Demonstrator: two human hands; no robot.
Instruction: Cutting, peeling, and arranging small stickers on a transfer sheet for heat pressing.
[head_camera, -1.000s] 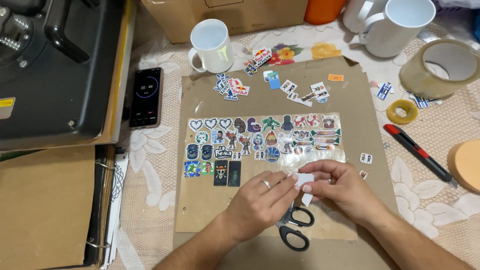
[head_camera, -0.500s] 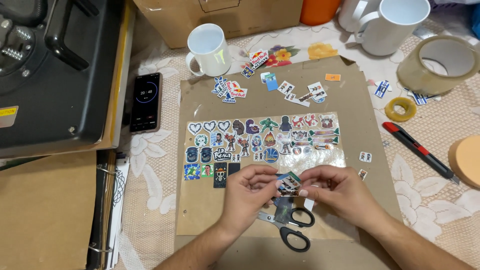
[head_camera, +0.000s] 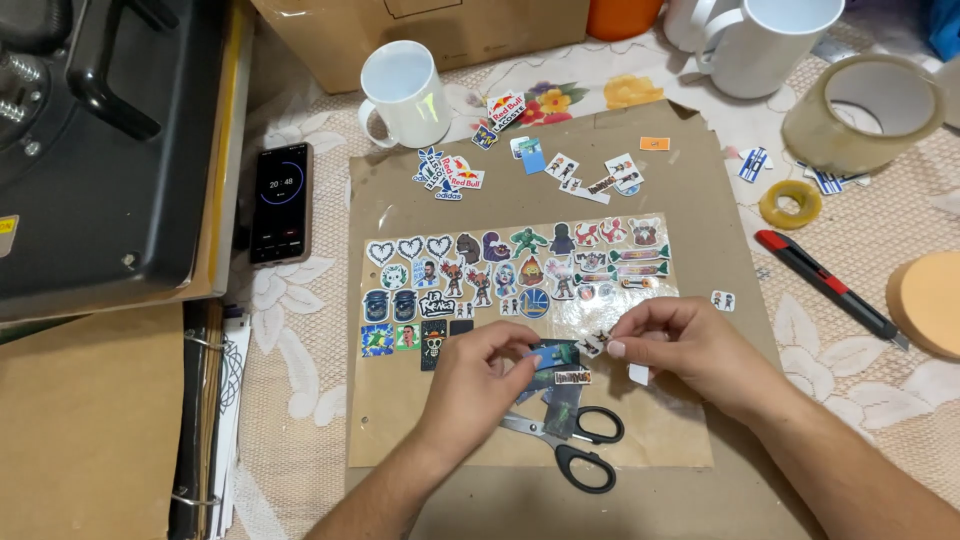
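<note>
In the lower middle of the frame both hands meet over a clear plastic sheet (head_camera: 660, 440) that lies on brown paper (head_camera: 395, 420) on the desk. The left hand (head_camera: 478, 372) pinches a dark blue-green sticker strip (head_camera: 555, 356) between thumb and fingers, and the right hand (head_camera: 688, 345) grips a small cut-out sticker (head_camera: 597, 341) at its fingertips, just beside that strip. Black-handled scissors (head_camera: 570, 445) rest under the hands, untouched.

By the look of it, the laying-out is well along but not finished. Above the hands, rows of stickers (head_camera: 500, 275) already fill the upper part of the sheet: three rows on the left, thinning toward the right. The lower half of the sheet is still bare. A loose scatter of cut stickers (head_camera: 590, 175) waits higher up on the paper, near a white mug (head_camera: 405, 95), so more pieces seem left to place.
</note>
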